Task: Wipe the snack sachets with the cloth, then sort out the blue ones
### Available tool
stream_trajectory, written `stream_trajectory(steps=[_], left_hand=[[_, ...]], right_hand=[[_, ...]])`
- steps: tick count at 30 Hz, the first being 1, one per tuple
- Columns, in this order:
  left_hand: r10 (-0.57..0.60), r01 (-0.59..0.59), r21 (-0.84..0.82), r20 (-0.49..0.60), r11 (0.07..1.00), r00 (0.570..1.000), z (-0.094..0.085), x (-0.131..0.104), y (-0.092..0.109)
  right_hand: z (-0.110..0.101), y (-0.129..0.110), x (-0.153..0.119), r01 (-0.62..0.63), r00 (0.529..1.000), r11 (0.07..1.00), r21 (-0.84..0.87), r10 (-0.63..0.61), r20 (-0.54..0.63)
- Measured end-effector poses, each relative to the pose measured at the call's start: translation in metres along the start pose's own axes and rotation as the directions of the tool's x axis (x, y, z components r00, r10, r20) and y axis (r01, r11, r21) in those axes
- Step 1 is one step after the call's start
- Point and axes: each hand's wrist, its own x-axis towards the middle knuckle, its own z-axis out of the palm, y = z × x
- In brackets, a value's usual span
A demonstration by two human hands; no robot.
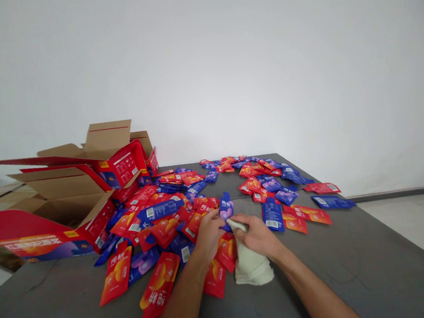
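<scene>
Remotely, I have the left hand gripping a blue pouch, the right hand pinching a pale cloth against it.

I get an even, fairly bright view, the white wall palest near the middle and greying outward. Shadows on the dark tabletop look faint and soft-edged. Small print on the packets blurs for me, the wide lens stretches the left side, and the upper right corner darkens.
</scene>
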Motion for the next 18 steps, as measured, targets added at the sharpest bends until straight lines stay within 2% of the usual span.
stream_trajectory(steps=[2, 4, 8, 11, 15, 18], left_hand=[[0.032, -0.025, -0.066, 0.102, 0.997, 0.994, 0.003, -0.004, 0.008], [0.078, -0.065, -0.107, 0.131, 0.992, 0.988, 0.005, -0.007, 0.011], [0.107, -0.087, -0.117, 0.174, 0.989, 0.979, 0.006, -0.010, 0.007], [0.088, -0.079, -0.050, 0.214, 0.996, 0.973, 0.007, -0.013, 0.006], [0.052, -0.060, 0.017, 0.294, 0.998, 0.954, 0.010, -0.018, 0.009], [0.054, -0.071, 0.039, 0.335, 0.997, 0.941, 0.013, -0.020, 0.008]], right_hand=[[0.002, -0.005, 0.000, 0.067, 0.988, 0.996, -0.052, -0.073, -0.135], [0.005, -0.011, -0.001, 0.129, 0.969, 0.988, -0.080, -0.143, -0.202], [0.014, -0.018, -0.005, 0.254, 0.956, 0.965, -0.071, -0.261, -0.130], [0.013, -0.014, -0.004, 0.205, 0.945, 0.971, -0.120, -0.228, -0.235], [-0.001, -0.001, -0.001, 0.080, 0.878, 0.973, -0.218, -0.172, -0.447], [-0.007, 0.004, 0.001, 0.040, 0.858, 0.962, -0.270, -0.172, -0.484]])
